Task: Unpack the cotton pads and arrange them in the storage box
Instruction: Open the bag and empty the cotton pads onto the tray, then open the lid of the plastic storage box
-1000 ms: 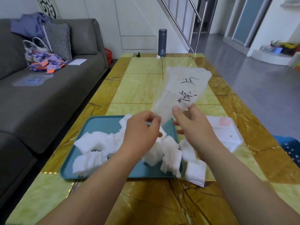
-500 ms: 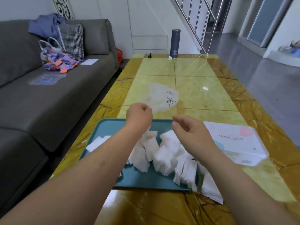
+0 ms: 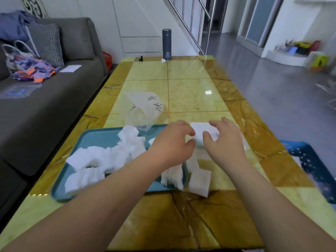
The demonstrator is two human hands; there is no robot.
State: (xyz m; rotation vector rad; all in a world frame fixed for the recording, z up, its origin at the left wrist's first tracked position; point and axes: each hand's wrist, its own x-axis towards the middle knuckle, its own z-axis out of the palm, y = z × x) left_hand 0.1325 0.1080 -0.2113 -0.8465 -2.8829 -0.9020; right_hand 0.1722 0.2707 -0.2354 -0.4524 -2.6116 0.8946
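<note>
Here the white box (image 3: 204, 133) sits between left hand (image 3: 172, 140) and right hand (image 3: 224, 139).

Grey sofa (image 3: 54, 91) left — glossy grey floor (image 3: 281, 91), staircase railing (image 3: 190, 24).

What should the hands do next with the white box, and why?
Probably close both hands on the white box and open it. The left hand and right hand flank it with curled fingers, the empty wrapper lies aside, and loose cotton pads wait on the tray.
</note>
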